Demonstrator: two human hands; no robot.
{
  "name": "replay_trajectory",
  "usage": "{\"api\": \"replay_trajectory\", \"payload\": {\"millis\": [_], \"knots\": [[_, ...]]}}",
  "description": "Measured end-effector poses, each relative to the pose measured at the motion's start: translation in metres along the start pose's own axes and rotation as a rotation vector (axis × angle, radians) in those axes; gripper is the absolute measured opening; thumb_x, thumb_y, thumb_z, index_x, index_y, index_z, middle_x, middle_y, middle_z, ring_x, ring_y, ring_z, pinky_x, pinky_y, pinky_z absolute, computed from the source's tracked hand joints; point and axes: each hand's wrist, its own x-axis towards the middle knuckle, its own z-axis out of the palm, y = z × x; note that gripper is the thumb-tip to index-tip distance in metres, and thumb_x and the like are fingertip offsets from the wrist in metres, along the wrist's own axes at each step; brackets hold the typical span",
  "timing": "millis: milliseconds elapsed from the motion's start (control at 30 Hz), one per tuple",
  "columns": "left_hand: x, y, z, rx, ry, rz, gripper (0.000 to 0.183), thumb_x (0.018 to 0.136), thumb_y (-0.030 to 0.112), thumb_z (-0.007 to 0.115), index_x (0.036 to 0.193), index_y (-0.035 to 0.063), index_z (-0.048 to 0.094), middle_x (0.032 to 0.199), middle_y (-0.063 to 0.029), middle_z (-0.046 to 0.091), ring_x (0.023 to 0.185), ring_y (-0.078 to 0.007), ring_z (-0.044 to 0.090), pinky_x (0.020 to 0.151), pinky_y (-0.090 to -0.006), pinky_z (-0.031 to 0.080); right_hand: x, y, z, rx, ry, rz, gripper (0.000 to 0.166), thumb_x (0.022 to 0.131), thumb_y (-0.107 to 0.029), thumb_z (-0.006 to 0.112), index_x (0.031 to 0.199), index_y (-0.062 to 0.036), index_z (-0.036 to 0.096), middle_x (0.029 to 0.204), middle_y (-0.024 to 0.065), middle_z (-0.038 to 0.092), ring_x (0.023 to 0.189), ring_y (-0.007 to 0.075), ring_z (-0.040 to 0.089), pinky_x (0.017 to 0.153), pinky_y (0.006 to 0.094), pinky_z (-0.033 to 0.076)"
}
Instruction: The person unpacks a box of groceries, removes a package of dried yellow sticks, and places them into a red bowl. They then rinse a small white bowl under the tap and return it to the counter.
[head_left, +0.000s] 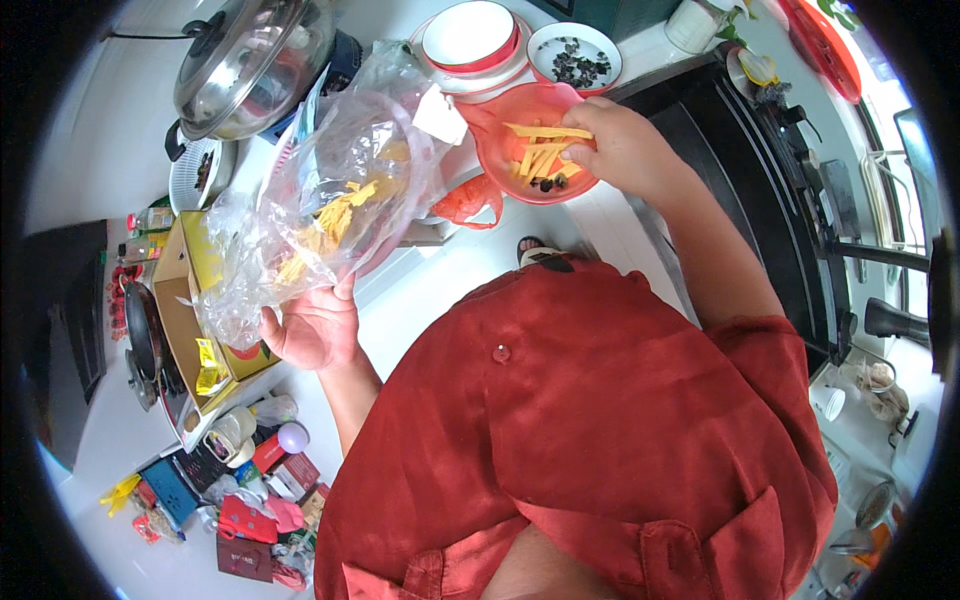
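My left hand (319, 322) is palm up with the thumb apart, its fingertips beneath a crumpled clear plastic bag (247, 232) that it holds up. Broken yellow strips, which look like dried tofu skin (341, 214), show through the film. My right hand (622, 146) reaches over the rim of a red plastic bowl (499, 161). Between its thumb and fingers is the end of a yellow stick (551, 131). More yellow sticks (544, 157) lie in the bowl beside a few small dark pieces (547, 182).
Behind the bowl are stacked red-and-white dishes (469, 34) and a bowl of black pieces in water (574, 60). A lidded steel pot (247, 67) stands back left, a cardboard box (180, 277) left. The black cooktop (720, 165) is at right. A red plastic bag (472, 202) hangs below.
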Motion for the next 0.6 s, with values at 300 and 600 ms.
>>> {"api": "replay_trajectory", "payload": {"millis": [300, 600], "knots": [[-0.004, -0.004, 0.008, 0.081, 0.078, 0.038, 0.071, 0.072, 0.036, 0.058, 0.132, 0.0083, 0.032, 0.134, -0.0127, 0.035, 0.125, -0.0349, 0.028, 0.098, -0.0575, 0.024, 0.001, -0.019, -0.019, 0.115, 0.161, -0.117, 0.021, 0.074, -0.016, 0.062, 0.089, -0.0016, 0.061, 0.085, 0.0132, 0.058, 0.077, 0.0279, 0.057, 0.069, 0.0339, 0.046], [0.005, -0.027, 0.016, 0.011, -0.058, -0.038, 0.065, 0.077, 0.037, 0.049, 0.133, 0.0081, 0.03, 0.135, -0.0174, 0.033, 0.124, -0.0388, 0.03, 0.093, -0.0628, 0.029, -0.008, -0.107, -0.065, 0.24, 0.091, -0.591, 0.015, 0.073, -0.007, 0.062, 0.087, -0.0023, 0.062, 0.082, 0.0094, 0.06, 0.07, 0.0251, 0.057, 0.064, 0.0314, 0.046]]}}
